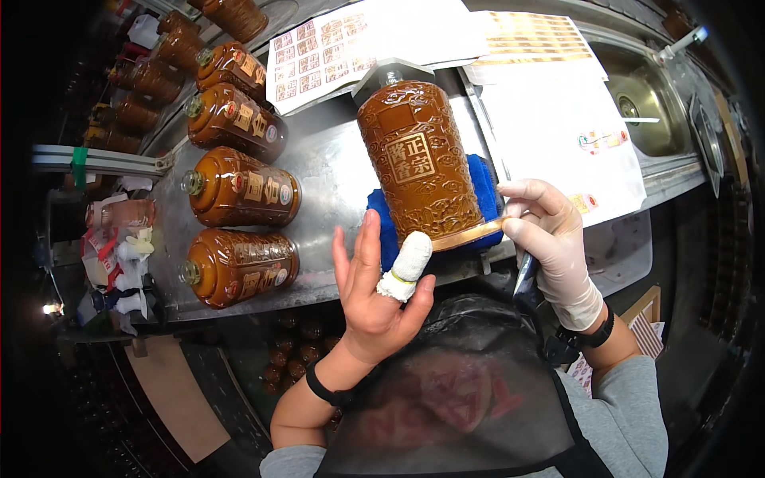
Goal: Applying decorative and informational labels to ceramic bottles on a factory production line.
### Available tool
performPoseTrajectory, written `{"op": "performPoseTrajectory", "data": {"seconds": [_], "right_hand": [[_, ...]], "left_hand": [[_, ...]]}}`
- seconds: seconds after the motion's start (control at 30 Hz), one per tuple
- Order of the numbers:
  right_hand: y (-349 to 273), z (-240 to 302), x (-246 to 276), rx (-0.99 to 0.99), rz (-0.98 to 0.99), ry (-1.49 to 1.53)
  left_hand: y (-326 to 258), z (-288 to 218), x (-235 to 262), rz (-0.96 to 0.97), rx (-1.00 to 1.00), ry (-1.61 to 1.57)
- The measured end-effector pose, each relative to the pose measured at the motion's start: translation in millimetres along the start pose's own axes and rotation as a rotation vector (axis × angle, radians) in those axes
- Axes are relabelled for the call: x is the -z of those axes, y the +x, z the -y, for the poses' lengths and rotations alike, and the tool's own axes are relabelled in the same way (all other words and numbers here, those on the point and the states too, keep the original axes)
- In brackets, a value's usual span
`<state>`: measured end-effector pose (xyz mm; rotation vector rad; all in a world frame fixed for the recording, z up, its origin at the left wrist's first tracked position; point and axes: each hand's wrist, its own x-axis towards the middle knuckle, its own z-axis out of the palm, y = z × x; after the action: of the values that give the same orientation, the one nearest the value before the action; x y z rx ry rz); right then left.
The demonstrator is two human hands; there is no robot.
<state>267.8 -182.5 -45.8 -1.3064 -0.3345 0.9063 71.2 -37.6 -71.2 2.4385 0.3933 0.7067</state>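
A large amber-brown embossed bottle (410,119) lies on a blue cloth (482,179), its neck pointing away from me against a grey angular rest (368,83). Along its base runs a thin gold strip (470,235). My right hand (554,251), in a thin white glove, pinches the strip's right end between thumb and finger. My left hand (378,307) has its fingers spread; a white cloth sleeve (410,263) with a yellow band covers the index finger, whose tip touches the bottle's base by the strip's left end. A dark shiny object (525,275) shows beside my right palm; its kind is unclear.
Several similar bottles (243,187) lie in a row on the metal table (319,183) to the left, with more brown bottles behind. Label sheets (319,56) and a sheet with gold strips (542,44) lie at the back. A sink (641,99) is at the right.
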Motion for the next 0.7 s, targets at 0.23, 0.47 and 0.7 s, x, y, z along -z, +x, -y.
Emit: {"op": "performPoseTrajectory", "data": {"seconds": [0.23,0.47,0.7], "right_hand": [[2,-3,0,0.020,0.023,-0.031],[4,-6,-1,-0.024,0.010,-0.056],[5,-8,-3,-0.030,0.012,-0.100]], "left_hand": [[9,-4,1,0.013,-0.055,0.082],[25,-13,5,0.024,-0.123,0.169],[45,-31,-1,0.036,-0.176,0.233]]}}
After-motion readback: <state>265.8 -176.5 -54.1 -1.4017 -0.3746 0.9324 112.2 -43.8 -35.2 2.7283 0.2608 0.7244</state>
